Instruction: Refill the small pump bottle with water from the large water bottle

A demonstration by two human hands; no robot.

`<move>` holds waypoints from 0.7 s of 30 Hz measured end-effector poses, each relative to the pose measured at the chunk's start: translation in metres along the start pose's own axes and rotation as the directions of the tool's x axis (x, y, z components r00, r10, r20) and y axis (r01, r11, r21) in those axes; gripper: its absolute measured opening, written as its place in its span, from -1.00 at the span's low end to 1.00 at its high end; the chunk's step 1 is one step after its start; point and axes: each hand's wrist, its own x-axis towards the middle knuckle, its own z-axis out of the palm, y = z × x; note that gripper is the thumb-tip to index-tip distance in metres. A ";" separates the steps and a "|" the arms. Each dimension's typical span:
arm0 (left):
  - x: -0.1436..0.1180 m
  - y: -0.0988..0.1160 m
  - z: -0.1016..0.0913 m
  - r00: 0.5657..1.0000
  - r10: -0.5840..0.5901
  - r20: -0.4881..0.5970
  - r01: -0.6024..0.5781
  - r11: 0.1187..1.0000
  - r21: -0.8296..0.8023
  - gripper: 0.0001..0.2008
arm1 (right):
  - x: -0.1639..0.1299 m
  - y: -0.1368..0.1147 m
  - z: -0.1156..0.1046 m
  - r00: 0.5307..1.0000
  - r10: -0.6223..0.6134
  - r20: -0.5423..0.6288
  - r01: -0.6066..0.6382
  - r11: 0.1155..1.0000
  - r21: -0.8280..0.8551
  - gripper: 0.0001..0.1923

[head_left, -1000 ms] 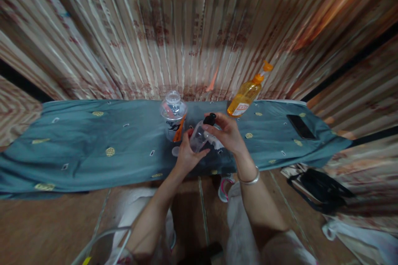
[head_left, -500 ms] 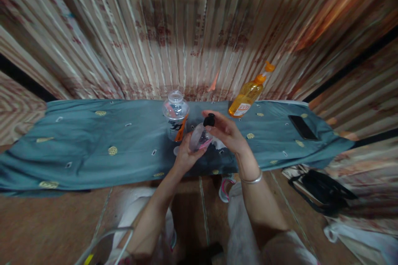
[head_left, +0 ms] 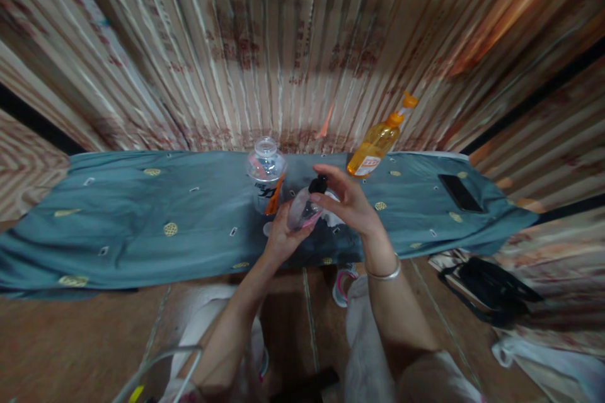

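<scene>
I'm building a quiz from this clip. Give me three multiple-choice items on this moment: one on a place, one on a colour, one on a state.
1. Where does the dark phone lie?
A. on the cloth's right end
B. on the floor
C. beside the clear jar

2. What colour is the pump bottle by the curtain?
A. green
B. orange
C. white

3. What is the small clear bottle's state?
A. lying on the cloth
B. held in both hands
C. standing alone

Answers:
A, the phone rests on the cloth.
B, the pump bottle is orange.
B, left hand cups the small clear bottle, right hand grips its black cap.

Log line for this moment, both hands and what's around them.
left hand: holds small clear bottle | right hand: fingers on black cap | behind: clear jar, orange pump bottle | far right: phone
</scene>
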 end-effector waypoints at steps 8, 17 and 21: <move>0.000 -0.001 0.000 1.000 -0.030 0.000 0.030 0.999 -0.029 -0.33 | -0.001 -0.008 0.006 0.997 -0.005 -0.071 0.009 0.998 0.058 -0.52; -0.016 0.007 -0.013 0.986 -0.169 -0.005 0.163 0.961 -0.225 -0.32 | 0.018 0.055 0.001 0.982 0.123 -0.145 -0.124 0.992 0.001 -0.69; -0.021 0.017 -0.028 0.961 -0.269 -0.069 0.227 0.904 -0.361 -0.34 | 0.012 0.078 0.030 0.959 0.282 0.008 -0.249 0.859 -0.448 -0.63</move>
